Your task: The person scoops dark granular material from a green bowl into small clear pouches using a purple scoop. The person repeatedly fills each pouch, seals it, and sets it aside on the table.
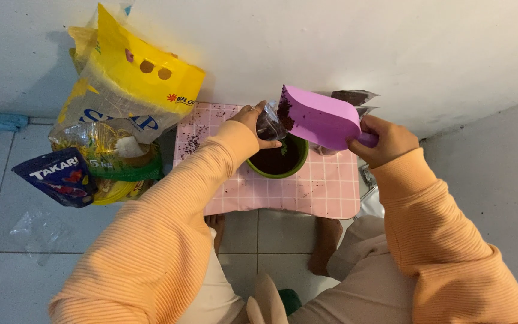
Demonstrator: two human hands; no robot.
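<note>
Crouched over a low pink checked bench [325,189], I tip a purple plastic scoop [319,117] toward a green pot [300,161] that stands at the bench's middle. My right hand [385,139] has its grip clamped on the scoop's handle; my left hand [248,118] is closed on a small clear bag of soil [269,124] just above the pot's rim. Dark soil already sits well up inside the pot, with a small green sprig [283,146] showing, so I judge the filling well along. Crumbs of soil [194,139] dot the bench. A yellow sack [128,90] and a blue packet [61,175] lie on the tiled floor.
</note>
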